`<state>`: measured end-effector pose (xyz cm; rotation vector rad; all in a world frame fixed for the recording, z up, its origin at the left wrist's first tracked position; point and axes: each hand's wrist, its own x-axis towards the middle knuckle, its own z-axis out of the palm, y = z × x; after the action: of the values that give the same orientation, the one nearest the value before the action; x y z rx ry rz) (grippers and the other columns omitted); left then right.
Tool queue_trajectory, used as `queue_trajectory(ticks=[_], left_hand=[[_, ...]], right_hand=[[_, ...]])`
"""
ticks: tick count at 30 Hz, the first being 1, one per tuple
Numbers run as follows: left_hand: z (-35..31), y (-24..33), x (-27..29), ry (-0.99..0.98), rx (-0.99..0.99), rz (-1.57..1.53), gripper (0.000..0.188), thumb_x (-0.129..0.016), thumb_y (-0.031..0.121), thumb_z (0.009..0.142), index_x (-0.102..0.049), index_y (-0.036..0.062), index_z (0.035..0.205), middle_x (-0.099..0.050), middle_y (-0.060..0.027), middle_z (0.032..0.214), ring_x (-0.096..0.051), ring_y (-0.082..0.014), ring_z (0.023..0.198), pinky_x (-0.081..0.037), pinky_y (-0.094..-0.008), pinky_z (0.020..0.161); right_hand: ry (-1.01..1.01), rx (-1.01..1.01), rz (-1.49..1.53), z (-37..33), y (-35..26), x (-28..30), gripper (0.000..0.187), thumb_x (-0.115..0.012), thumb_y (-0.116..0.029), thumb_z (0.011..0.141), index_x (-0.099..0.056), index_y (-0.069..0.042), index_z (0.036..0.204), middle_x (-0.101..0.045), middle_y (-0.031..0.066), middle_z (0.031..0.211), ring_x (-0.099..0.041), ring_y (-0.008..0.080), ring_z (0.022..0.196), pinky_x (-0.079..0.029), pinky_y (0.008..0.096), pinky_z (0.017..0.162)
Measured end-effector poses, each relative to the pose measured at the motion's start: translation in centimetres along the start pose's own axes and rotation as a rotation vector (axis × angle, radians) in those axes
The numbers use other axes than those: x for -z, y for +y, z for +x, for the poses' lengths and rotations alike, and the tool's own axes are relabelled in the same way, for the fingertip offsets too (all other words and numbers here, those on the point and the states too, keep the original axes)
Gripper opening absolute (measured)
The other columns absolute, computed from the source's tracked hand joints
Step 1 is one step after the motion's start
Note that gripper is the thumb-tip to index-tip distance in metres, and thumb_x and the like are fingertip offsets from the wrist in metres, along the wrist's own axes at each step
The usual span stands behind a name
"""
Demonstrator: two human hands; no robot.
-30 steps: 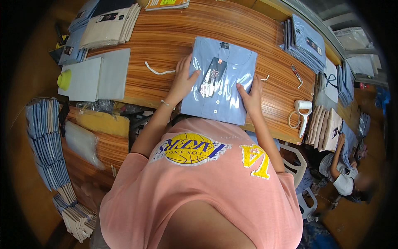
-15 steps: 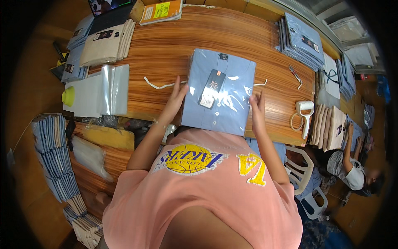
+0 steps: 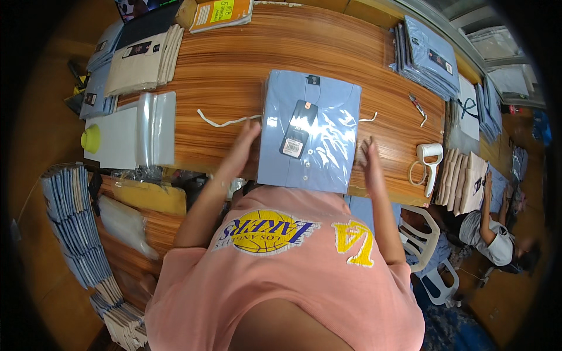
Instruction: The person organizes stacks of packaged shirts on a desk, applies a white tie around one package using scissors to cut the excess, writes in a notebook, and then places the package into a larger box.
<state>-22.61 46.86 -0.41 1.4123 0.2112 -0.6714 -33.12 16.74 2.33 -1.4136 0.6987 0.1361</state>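
So the folded light-blue shirt in its clear plastic bag (image 3: 309, 131) lies flat on the striped wooden table (image 3: 234, 64), long axis running away from the person. Left hand (image 3: 244, 142) touches its left edge, fingers spread flat; right hand (image 3: 370, 157), open too, sits just beside its right edge.

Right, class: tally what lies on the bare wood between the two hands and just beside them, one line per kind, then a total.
Bagged light-blue folded shirt, between left hand and right hand: 1
White cord pieces: 2
White handheld tool: 1
Total: 4
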Motion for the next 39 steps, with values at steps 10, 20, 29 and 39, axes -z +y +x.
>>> queue_trajectory(ticks=[10,20,29,39], left_hand=[[5.1,6.0,-3.3,-0.364,0.146,-0.029,0.074,-0.056,0.044,0.083,-0.030,-0.0055,0.131,-0.029,-0.0230,0.135,-0.029,-0.0287,0.126,-0.026,-0.0367,0.102],[1.4,8.4,-9.2,0.288,-0.884,1.024,0.050,-0.043,0.029,0.089,-0.031,0.0182,0.137,-0.020,-0.0182,0.142,-0.010,-0.0397,0.133,-0.010,-0.0591,0.102],[4.2,3.5,-9.5,0.331,-0.813,1.387,0.044,-0.037,0.028,0.090,-0.039,0.0200,0.133,-0.024,-0.0192,0.140,-0.015,-0.0455,0.128,-0.014,-0.0651,0.097],[4.5,3.2,-9.9,0.300,-0.792,1.384,0.044,-0.037,0.028,0.090,-0.038,0.0188,0.133,-0.019,-0.0193,0.142,-0.013,-0.0456,0.129,-0.012,-0.0651,0.097]], right_hand=[[-0.152,-0.157,0.209,5.7,-3.4,-4.8,0.084,-0.051,-0.054,0.082,-0.021,0.003,0.136,-0.018,0.0238,0.141,-0.013,0.0291,0.134,-0.020,0.0360,0.106],[0.328,0.934,-0.851,2.0,-9.2,-8.8,0.054,-0.044,-0.036,0.088,-0.033,-0.012,0.135,-0.018,0.0228,0.142,-0.011,0.0399,0.132,-0.008,0.0548,0.104],[0.325,0.797,-1.206,5.9,-3.2,-11.8,0.047,-0.042,-0.031,0.086,-0.042,-0.015,0.131,-0.024,0.0212,0.140,-0.015,0.0444,0.129,-0.009,0.0625,0.099],[0.310,0.778,-1.181,6.4,-2.7,-11.3,0.047,-0.040,-0.030,0.087,-0.041,-0.016,0.131,-0.023,0.0202,0.141,-0.015,0.0440,0.129,-0.008,0.0624,0.099]])
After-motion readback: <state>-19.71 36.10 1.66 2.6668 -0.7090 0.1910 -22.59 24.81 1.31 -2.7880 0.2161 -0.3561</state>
